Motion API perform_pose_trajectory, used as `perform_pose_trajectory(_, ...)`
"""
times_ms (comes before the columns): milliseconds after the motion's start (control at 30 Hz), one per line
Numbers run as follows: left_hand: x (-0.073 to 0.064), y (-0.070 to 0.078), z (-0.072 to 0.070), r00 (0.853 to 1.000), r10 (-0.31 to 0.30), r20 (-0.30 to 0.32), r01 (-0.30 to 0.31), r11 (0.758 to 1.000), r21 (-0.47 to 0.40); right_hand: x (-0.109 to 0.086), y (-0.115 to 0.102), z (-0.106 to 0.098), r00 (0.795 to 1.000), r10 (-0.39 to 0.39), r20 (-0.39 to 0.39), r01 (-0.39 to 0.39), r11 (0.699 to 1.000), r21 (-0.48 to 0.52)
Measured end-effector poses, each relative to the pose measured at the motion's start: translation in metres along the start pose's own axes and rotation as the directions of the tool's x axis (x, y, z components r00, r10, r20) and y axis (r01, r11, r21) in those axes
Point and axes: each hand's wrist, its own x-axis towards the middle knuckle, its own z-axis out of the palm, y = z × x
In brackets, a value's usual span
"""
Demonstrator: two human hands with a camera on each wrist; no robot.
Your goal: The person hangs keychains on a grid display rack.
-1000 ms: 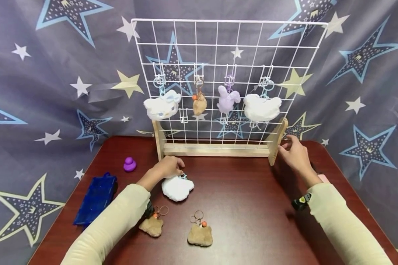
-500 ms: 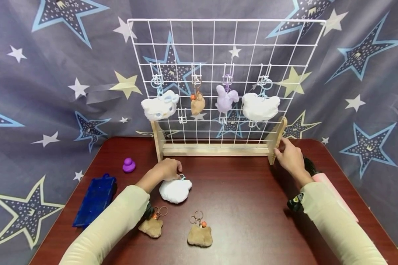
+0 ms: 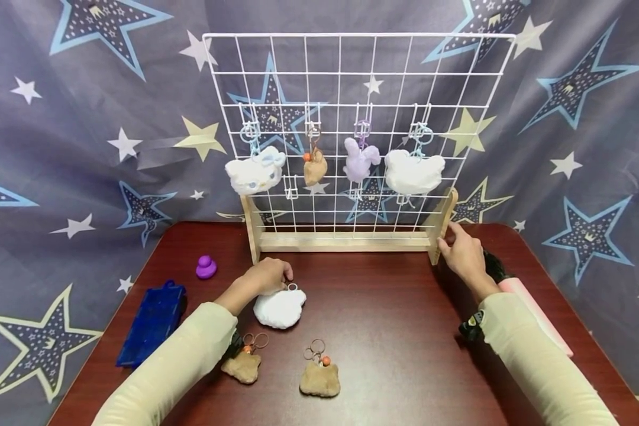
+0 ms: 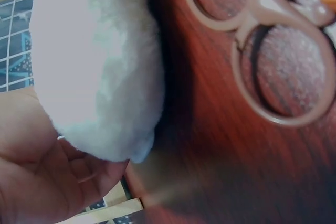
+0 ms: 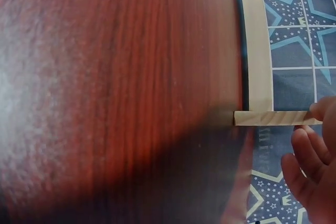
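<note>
My left hand (image 3: 268, 277) grips the top of a white plush keychain (image 3: 280, 309) near the table's middle left; its key ring sticks up by the fingers. In the left wrist view the white plush (image 4: 97, 66) fills much of the picture and hides part of the fingers. My right hand (image 3: 464, 253) pinches the wooden right upright (image 3: 443, 228) of a white wire grid rack (image 3: 341, 73). Seen from the right wrist, the thumb lies on one side of the wood (image 5: 275, 118) and the fingers on the other.
White cat, brown, purple and white plush keychains hang on rack hooks, such as the purple one (image 3: 360, 163). Two brown plush keychains (image 3: 319, 378) lie in front. A purple duck (image 3: 206, 268) and blue tray (image 3: 153, 325) stand left, a pink roll-like thing (image 3: 536, 316) right.
My right hand has moved in to the rack's right upright and now pinches it. The white plush in my left hand has shifted slightly left and toward me.
</note>
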Motion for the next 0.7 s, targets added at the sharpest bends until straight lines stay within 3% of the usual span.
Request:
perform_pose_trajectory(267,-0.0009,-0.0013,0.0044,0.993,0.119,-0.025,-0.12,0.991,-0.055,-0.0007,-0.0009,0.0004,1.0,0.005,0.003,-0.005,1.0,-0.004)
perform_pose_trajectory(433,0.0005,-0.0011,0.0085,0.99,0.131,-0.053,-0.133,0.989,-0.057,-0.0002,-0.0004,-0.0006,1.0,-0.009,0.004,0.009,1.0,-0.003)
perform_pose_trajectory(700,0.0017,0.0001,0.0078,0.986,0.163,-0.039,-0.164,0.986,-0.037,0.0001,-0.0001,0.0007,1.0,-0.009,0.011,0.009,1.0,0.005)
